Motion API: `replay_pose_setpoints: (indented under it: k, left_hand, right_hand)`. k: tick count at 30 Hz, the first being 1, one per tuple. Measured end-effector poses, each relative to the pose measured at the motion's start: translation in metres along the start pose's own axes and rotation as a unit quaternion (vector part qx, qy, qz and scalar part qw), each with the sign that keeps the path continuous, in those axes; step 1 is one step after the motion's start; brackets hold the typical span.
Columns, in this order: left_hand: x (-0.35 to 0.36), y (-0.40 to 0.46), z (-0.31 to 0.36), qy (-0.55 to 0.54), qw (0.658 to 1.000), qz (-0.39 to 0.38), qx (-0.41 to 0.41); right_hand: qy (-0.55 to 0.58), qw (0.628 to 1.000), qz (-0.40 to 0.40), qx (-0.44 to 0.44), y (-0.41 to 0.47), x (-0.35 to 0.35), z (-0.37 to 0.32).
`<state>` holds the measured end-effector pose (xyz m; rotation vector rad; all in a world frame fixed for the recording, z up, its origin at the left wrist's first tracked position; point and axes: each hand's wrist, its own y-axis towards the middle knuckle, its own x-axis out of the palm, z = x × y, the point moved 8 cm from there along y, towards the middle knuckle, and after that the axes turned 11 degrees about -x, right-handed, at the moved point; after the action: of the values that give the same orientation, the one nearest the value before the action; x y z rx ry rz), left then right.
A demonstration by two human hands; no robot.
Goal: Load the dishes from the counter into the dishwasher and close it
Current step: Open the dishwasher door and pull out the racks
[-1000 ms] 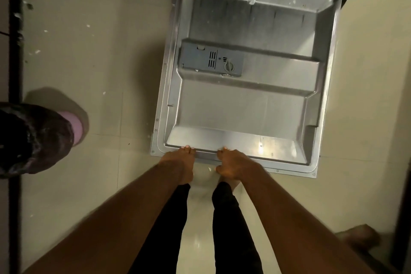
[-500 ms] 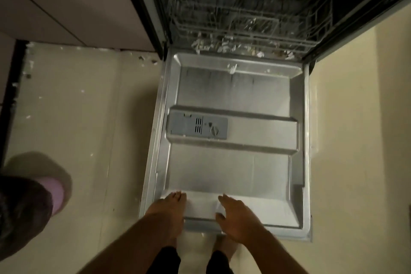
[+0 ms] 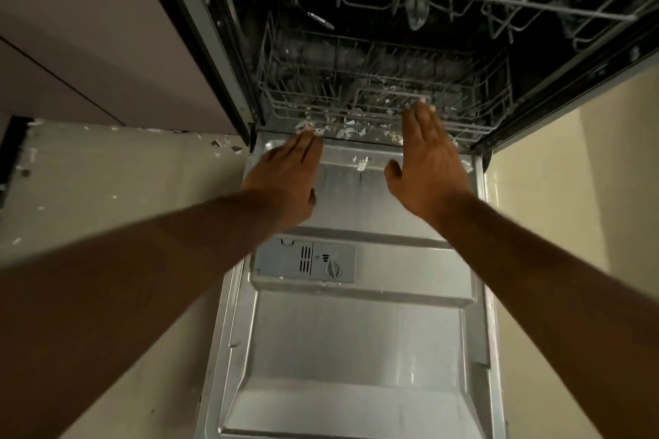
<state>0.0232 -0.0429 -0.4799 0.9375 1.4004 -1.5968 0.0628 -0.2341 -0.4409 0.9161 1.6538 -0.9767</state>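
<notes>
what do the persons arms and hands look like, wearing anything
Both forearms are bare, with no sleeves in view. The left hand and right hand wear no gloves, and no rings, watch or bands show. The near parts of the arms are blurred.

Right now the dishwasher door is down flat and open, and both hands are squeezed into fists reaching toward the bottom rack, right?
Not quite. In the head view the left hand and right hand are open with straight fingers, not fists. The rest holds: the dishwasher door is folded down open, and both hands reach toward the lower rack.
</notes>
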Motion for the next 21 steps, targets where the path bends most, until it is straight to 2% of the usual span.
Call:
replay_pose_setpoints:
  k: [5,11,16,21]
  left_hand:
    - [-0.038,0.026,0.009,-0.086,0.995,-0.020,-0.050]
    - [-0.030,0.028,0.026,-0.096,0.995,-0.025,-0.019]
    - [-0.026,0.035,0.039,-0.103,0.995,-0.019,0.003]
    - [-0.035,0.048,0.053,-0.078,0.997,0.000,0.015]
  right_hand:
    - [-0.020,0.999,-0.042,-0.022,0.053,-0.011,0.004]
    - [-0.044,0.993,-0.112,0.020,0.062,0.016,0.022]
    - [-0.043,0.996,-0.073,0.030,0.075,0.012,0.027]
    - [-0.015,0.994,-0.105,0.040,0.081,0.015,0.032]
